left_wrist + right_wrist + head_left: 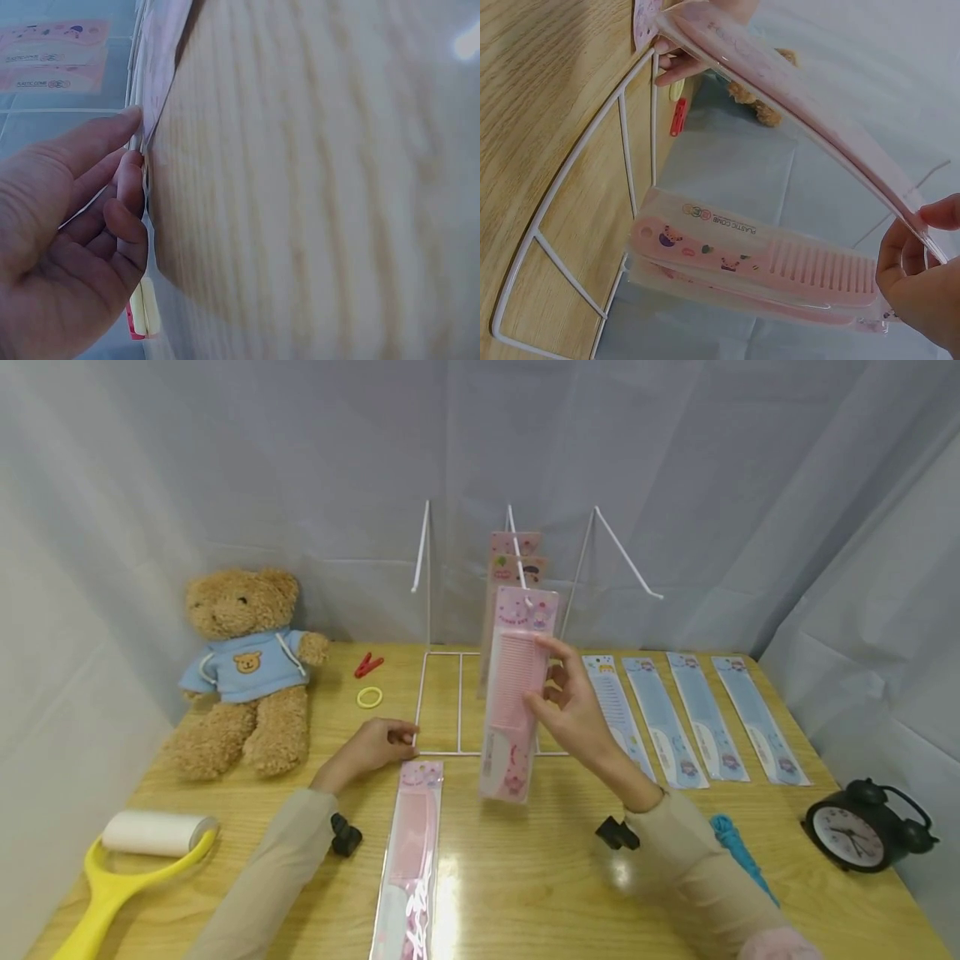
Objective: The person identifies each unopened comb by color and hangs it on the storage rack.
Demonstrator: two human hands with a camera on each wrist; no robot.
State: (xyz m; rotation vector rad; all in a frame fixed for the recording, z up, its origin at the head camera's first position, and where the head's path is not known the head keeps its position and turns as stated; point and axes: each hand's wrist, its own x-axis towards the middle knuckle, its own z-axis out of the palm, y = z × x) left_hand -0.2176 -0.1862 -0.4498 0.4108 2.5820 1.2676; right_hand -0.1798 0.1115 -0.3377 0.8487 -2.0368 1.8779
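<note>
My right hand (573, 702) pinches the edge of a pink comb in a clear package (513, 681), thumb in front and fingers behind. The top of this package overlaps the tip of the white rack's middle hook (516, 539) in the head view. Behind it, more packaged pink combs (757, 259) hang from that hook. My left hand (372, 746) grips the front left corner of the wire rack (460, 702), thumb and fingertips on the wire, as the left wrist view shows. Just in front of that corner lies another packaged pink comb (412, 835).
Several packaged blue combs (663, 718) lie right of the rack, with a black alarm clock (855, 835) and blue cord (738, 852) nearby. On the left are a teddy bear (247, 668), red clip (367, 666), yellow ring (369, 697) and lint roller (153, 833). Two outer hooks jut forward.
</note>
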